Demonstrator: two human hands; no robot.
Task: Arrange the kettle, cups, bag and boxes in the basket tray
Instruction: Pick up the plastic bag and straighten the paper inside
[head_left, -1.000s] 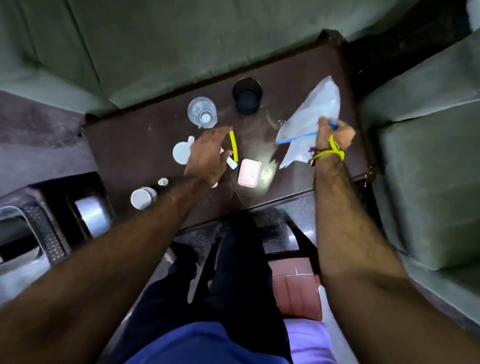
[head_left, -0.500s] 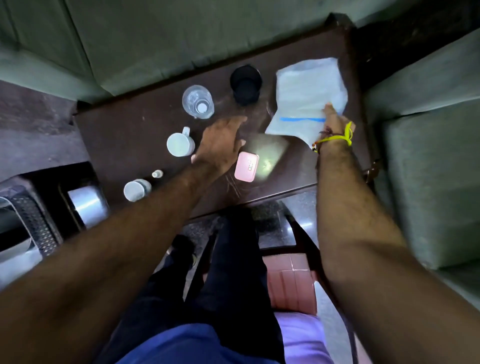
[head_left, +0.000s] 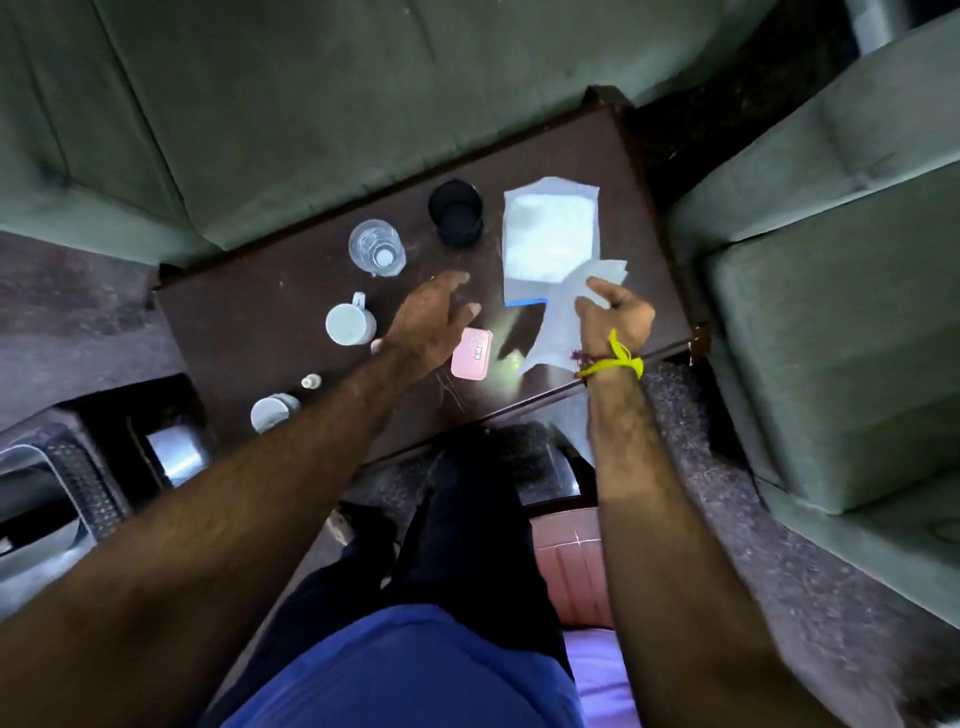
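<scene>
Brown wood is carrying everything on this surface (head_left: 249, 322). Right of centre, the right hand (head_left: 615, 317) is pinching a thin clear sheet (head_left: 558, 322), seemingly part of the bag (head_left: 550, 236) lying flat just above it. The left hand (head_left: 431, 325) is hovering with fingers spread, holding nothing, beside the pink box (head_left: 470, 354). Two pale cups (head_left: 349, 323) (head_left: 271, 412) are sitting at centre left, and a metal basket tray (head_left: 85, 486) is waiting at the lower left edge. Folding the bag flat, with the free hand pressing it, should be helping it pack neatly.
</scene>
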